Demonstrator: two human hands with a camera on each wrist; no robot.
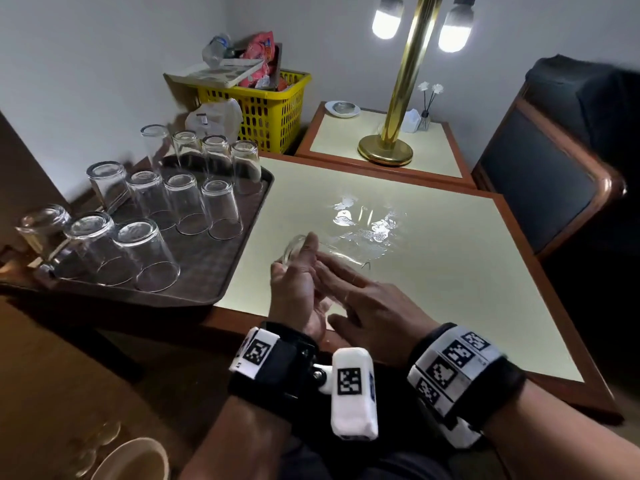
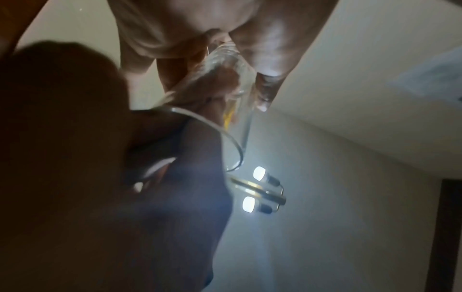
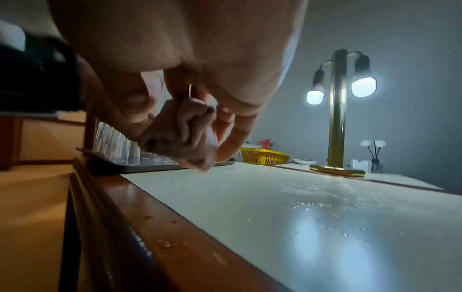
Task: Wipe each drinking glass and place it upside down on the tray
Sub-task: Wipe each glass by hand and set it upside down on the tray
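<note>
A clear drinking glass (image 1: 329, 252) lies sideways above the table, its mouth to the right. My left hand (image 1: 298, 271) grips it round the base end. My right hand (image 1: 346, 282) reaches across it with fingers at the mouth. In the left wrist view the glass (image 2: 232, 75) sits between palm and thumb, and the right hand's fingers show dark in front. In the right wrist view my right hand's fingers (image 3: 225, 122) pinch a bunched brownish cloth (image 3: 185, 130). The dark tray (image 1: 207, 258) at the left holds several upside-down glasses (image 1: 145, 251).
Water drops (image 1: 367, 223) glisten on the cream table (image 1: 450, 289) beyond my hands. A brass lamp (image 1: 398, 98) stands on a side table behind, a yellow basket (image 1: 273, 112) beside it. A dark chair (image 1: 554, 168) is at the right, a pale bowl (image 1: 135, 459) at the bottom left.
</note>
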